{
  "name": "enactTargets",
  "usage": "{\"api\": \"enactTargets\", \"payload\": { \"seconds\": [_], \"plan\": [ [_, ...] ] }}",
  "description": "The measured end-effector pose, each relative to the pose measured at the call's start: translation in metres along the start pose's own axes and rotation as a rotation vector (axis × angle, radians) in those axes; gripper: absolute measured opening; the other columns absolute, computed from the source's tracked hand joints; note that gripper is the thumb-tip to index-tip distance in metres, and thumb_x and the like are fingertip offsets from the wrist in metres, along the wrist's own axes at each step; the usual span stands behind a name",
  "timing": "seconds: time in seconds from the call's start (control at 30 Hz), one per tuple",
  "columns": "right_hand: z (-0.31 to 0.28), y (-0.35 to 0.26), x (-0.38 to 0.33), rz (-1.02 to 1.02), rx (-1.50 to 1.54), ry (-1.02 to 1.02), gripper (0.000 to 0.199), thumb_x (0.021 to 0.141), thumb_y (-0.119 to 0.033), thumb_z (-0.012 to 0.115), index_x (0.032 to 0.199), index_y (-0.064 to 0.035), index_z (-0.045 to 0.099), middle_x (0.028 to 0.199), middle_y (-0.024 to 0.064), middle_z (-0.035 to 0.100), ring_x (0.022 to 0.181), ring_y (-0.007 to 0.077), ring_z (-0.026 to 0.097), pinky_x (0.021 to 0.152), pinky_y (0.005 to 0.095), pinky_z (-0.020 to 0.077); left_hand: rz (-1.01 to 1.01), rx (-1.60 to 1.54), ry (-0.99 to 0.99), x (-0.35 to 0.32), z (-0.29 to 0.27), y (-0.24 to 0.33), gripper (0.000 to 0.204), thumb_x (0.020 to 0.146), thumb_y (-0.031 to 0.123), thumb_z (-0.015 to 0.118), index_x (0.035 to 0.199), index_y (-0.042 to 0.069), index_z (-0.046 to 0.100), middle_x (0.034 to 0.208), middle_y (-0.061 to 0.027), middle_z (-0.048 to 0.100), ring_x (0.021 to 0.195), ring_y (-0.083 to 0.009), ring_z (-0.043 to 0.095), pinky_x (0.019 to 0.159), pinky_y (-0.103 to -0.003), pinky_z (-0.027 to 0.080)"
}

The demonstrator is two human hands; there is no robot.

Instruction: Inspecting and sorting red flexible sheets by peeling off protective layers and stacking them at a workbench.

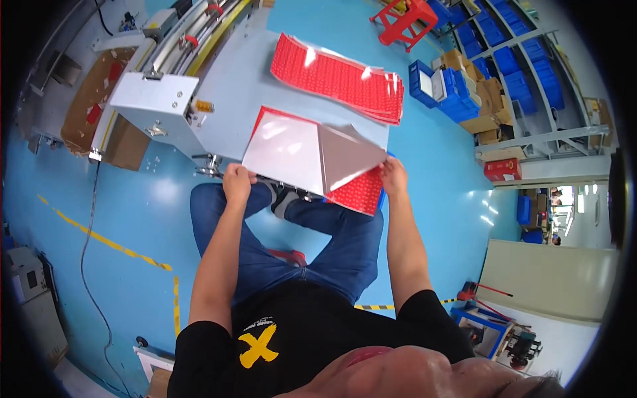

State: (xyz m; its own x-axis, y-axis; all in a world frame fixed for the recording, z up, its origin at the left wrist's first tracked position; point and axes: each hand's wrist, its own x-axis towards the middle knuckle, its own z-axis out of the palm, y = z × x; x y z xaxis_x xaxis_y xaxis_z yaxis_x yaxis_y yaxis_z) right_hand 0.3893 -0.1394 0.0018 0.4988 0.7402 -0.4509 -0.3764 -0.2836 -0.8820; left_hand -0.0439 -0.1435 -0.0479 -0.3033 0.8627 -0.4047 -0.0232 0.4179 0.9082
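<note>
The left hand point(237, 181) grips the near left corner of a silver-backed sheet point(285, 151), fingers curled over its edge; the right hand point(394, 176) pinches the tip of the sheet's right part, which is folded or peeling up from the stack of red printed sheets point(357, 189) beneath; the sheet lies at the near edge of the pale grey machine table point(232, 93), overhanging it toward the person's lap; further back on the table a fanned pile of red sheets point(338, 76) reaches the right-hand edge, well apart from both hands; a grey housing point(154, 99) with rollers stands just left of the sheet, close to the left hand; open blue floor point(438, 166) lies right of the table, and more on the left, where a yellow floor line point(106, 242) runs; blue bins point(458, 93) on shelving sit beyond; how many sheets the right hand holds cannot be made out; the stack's near edge is hidden by the hands and the knees in jeans point(312, 239); the fisheye rim darkens the corners.
</note>
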Motion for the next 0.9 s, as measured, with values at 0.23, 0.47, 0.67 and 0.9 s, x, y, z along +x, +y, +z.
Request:
{"api": "enactTargets", "payload": {
  "seconds": [0.23,0.47,0.67,0.9],
  "plan": [
    [0.008,0.014,-0.019,0.166,0.372,-0.367,0.015,0.089,-0.012,0.06,0.103,-0.0109,0.064,0.095,0.0024,0.068,0.084,0.0169,0.065,0.065,0.0282,0.0516,0.627,0.478,-0.084,-0.081,0.05,-0.004,0.018,0.085,0.015,0.059,0.1,0.007,0.066,0.091,-0.0142,0.068,0.084,-0.0378,0.066,0.078,-0.046,0.052],
    [0.087,0.034,-0.058,0.171,0.326,-0.864,0.033,0.086,-0.01,0.06,0.119,-0.0078,0.06,0.118,0.0094,0.064,0.109,0.0226,0.06,0.091,0.0383,0.0495,1.051,0.977,-0.275,-0.095,0.164,0.011,0.029,0.082,0.019,0.062,0.109,0.006,0.065,0.119,-0.0167,0.06,0.111,-0.0343,0.057,0.1,-0.048,0.042],
    [0.076,0.023,-0.057,0.173,0.078,-0.867,0.048,0.087,-0.008,0.058,0.134,-0.0014,0.051,0.136,0.0174,0.056,0.127,0.0298,0.053,0.104,0.0423,0.0437,0.703,0.912,-0.356,-0.063,0.156,0.0,0.068,0.089,0.049,0.059,0.14,0.006,0.048,0.152,-0.0247,0.033,0.142,-0.038,0.032,0.112,-0.051,0.033],
    [0.07,0.047,-0.035,0.234,-0.203,-0.242,0.022,0.097,-0.014,0.051,0.111,0.0005,0.058,0.099,0.0178,0.068,0.084,0.0248,0.069,0.076,0.0352,0.0593,0.856,1.103,-0.178,-0.022,0.115,0.015,0.08,0.088,0.058,0.057,0.148,0.007,0.04,0.155,-0.0265,0.026,0.145,-0.0413,0.024,0.116,-0.058,0.017]
  ]
}}
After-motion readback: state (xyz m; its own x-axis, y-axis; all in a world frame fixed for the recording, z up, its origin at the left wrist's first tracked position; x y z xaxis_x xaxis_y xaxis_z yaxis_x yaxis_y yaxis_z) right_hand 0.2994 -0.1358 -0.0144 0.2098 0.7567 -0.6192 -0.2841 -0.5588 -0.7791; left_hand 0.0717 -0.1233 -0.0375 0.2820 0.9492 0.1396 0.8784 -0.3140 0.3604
